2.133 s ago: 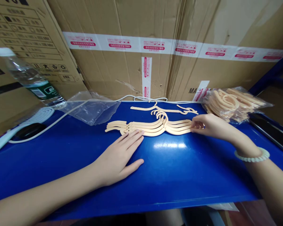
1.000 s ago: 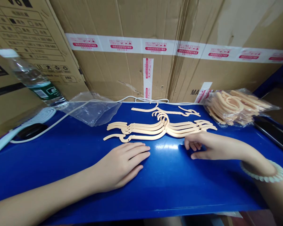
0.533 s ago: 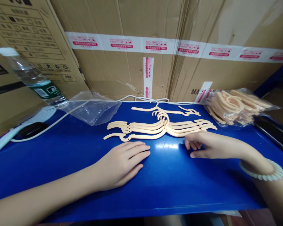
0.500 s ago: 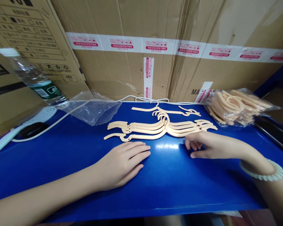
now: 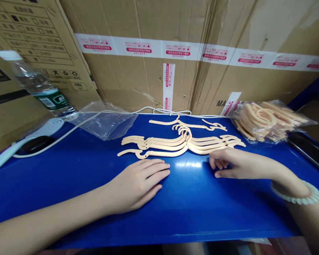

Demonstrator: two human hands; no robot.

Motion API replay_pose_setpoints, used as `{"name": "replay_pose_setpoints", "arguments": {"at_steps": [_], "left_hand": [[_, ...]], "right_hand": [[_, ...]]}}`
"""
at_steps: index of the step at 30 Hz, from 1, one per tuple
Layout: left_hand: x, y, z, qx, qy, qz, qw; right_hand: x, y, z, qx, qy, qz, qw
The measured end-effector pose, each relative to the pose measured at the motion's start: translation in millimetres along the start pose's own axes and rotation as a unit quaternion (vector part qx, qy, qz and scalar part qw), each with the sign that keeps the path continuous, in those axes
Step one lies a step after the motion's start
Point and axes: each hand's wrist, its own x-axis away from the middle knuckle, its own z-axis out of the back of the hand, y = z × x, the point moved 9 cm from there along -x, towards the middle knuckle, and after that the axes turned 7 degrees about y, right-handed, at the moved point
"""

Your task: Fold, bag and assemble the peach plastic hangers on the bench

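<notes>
My left hand [image 5: 140, 186] lies flat on the blue table [image 5: 191, 212], fingers stretched out, just in front of the hangers. Several beige folding hangers [image 5: 167, 145] lie in an overlapping stack, hooks bunched at the middle. My right hand [image 5: 234, 163] rests by the stack's right front side with loosely curled fingers and the thumb apart; nothing shows in it. Whether its knuckles touch the front hanger I cannot tell. Behind the stack lies one more hanger [image 5: 163, 123], its right arm near a loose curved piece [image 5: 214, 124].
A clear bag of beige hangers [image 5: 268, 118] sits at the back right, near a dark phone-like object [image 5: 311, 150]. On the left are a water bottle [image 5: 46, 90], a hairbrush [image 5: 46, 129], a black oval object [image 5: 37, 144], a white cable [image 5: 77, 129] and a plastic bag [image 5: 103, 122]. Cardboard boxes [image 5: 138, 78] stand behind.
</notes>
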Motion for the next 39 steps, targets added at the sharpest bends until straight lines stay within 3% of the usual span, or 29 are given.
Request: {"name": "replay_pose_setpoints", "arguments": {"at_steps": [39], "left_hand": [[-1.1,0.2,0.9,0.011,-0.004,0.003,1.000]], "right_hand": [[-0.4,-4.6,1.9,-0.004,0.003,-0.001,1.000]]}}
